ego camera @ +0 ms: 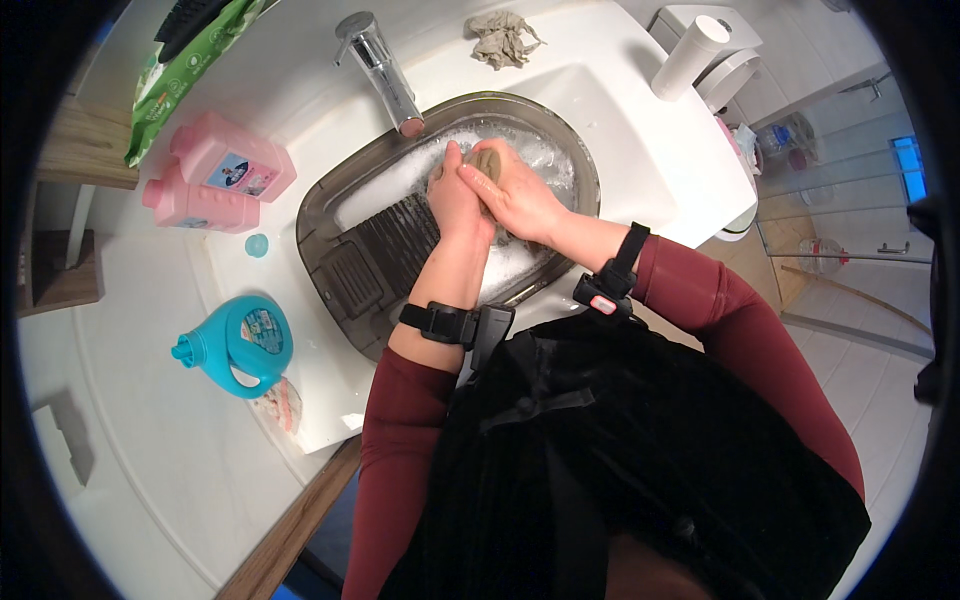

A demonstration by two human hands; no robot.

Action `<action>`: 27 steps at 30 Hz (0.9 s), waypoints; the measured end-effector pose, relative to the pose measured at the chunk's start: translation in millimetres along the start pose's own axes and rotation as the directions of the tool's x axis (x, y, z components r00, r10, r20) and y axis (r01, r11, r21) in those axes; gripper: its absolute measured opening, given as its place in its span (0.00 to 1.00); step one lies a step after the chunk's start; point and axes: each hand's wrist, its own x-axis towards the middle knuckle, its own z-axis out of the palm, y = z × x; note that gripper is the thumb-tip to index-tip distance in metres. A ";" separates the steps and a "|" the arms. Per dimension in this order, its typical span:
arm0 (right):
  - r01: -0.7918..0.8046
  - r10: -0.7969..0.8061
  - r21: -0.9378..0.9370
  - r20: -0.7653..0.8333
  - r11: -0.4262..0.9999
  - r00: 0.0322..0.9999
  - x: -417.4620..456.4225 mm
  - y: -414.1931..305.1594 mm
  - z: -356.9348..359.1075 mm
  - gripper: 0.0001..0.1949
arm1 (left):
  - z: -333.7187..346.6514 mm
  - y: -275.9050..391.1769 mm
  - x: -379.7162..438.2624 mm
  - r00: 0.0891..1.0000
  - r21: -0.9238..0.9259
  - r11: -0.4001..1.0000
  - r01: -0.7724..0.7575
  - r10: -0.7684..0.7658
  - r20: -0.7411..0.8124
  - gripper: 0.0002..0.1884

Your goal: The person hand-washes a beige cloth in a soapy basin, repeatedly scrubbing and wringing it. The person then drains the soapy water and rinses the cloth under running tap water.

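My left hand and my right hand press together around a wet olive-grey cloth. They are over the soapy water in an oval, smoky translucent plastic washbasin. Fingers cover much of the cloth, and its lower part is hard to make out. The basin has a ribbed washboard at its left side, beside my left hand. White suds lie around both hands. A chrome faucet stands behind the basin's rim.
The basin sits in a white sink. A crumpled grey-beige cloth and a white cylinder are on the back edge. At left stand pink plastic bottles, a teal cap, a teal detergent bottle and a green wipes packet.
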 end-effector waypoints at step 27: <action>-0.168 0.406 -0.606 0.280 0.778 0.870 67.2 123.4 -0.2 0.31 | -31.4 -7.8 10.9 0.974 0.190 0.955 0.226 -0.215 -0.077 0.44</action>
